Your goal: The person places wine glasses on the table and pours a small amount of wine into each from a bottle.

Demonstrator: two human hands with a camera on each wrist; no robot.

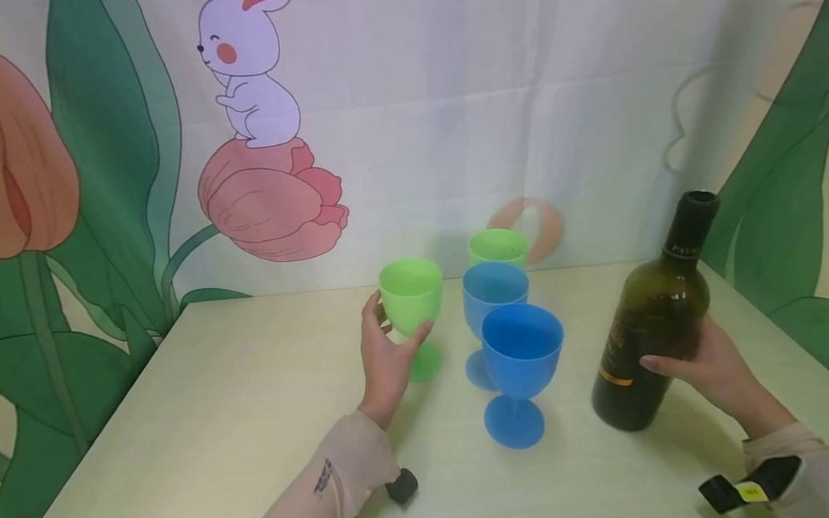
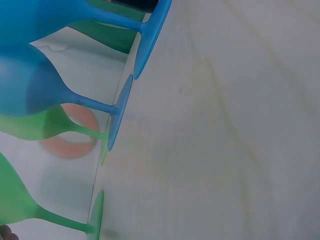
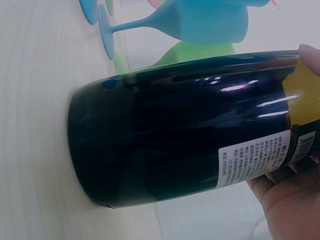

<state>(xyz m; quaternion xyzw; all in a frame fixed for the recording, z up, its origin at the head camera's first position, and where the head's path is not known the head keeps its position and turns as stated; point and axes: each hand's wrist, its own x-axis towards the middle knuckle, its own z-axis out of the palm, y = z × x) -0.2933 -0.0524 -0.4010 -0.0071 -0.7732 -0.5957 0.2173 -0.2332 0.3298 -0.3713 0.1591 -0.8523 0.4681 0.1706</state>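
My left hand [image 1: 386, 362] is curled about a light green plastic goblet [image 1: 411, 295], the thumb at the front near the bottom of its bowl and the fingers round the left side. In the left wrist view, fingertips [image 2: 8, 233] show at that goblet's bowl [image 2: 14, 197]. On the right, my right hand [image 1: 720, 366] grips a dark green wine bottle [image 1: 646, 323] round its body. The bottle leans, its uncapped neck toward the upper right. A white printed label [image 3: 254, 159] shows on its side in the right wrist view.
Between the hands stand a front blue goblet [image 1: 523, 356], a second blue goblet [image 1: 494, 289] behind it, and another green goblet [image 1: 498, 243] at the back. A printed cloth [image 1: 405, 131] hangs along the far edge of the pale table [image 1: 181, 436].
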